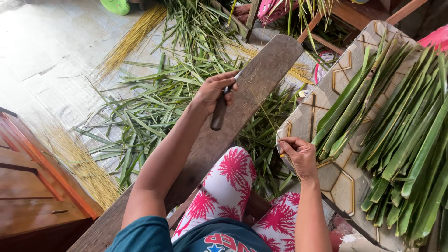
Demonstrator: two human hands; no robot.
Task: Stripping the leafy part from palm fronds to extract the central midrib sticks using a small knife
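Right hand [301, 156] pinching thin pale leaf rib [261, 105]; left hand [214, 91] around dark-handled knife [220, 109].

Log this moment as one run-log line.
left hand: grips dark-handled knife on long wooden plank | right hand: pinches thin pale leaf rib | green palm leaves at right

No packages, labels, signs or screens show anywhere in this view, near or far.

The left hand [212, 93] grips a knife [220, 108] on a wooden plank [261, 70]; the right hand [298, 156] pinches a thin leaf midrib [261, 105] (green palm leaves [401, 126] beside).
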